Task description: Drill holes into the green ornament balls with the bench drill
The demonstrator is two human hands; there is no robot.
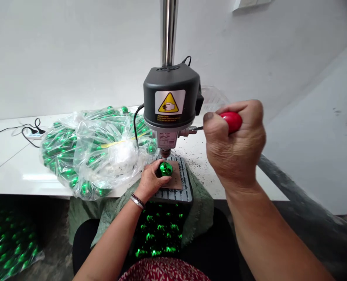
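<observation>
My left hand (153,176) grips a shiny green ball (166,169) from its left side, thumb in front and fingers behind. The ball rests on a brown board (176,180) over the drill press base (186,193). Right above it is the chuck (165,153), and the thin bit meets the ball's top; how deep it sits I cannot tell. My right hand (236,144) is wrapped round the red knob (231,121) of the feed lever, to the right of the dark grey drill press head (171,93).
Left of the press lies a clear plastic bag (88,156) full of green balls. Behind it is a power strip (35,134) with plugs. Dark shavings litter the white table (9,168). More green balls (160,228) are below the base, and another bag (12,238) is at lower left.
</observation>
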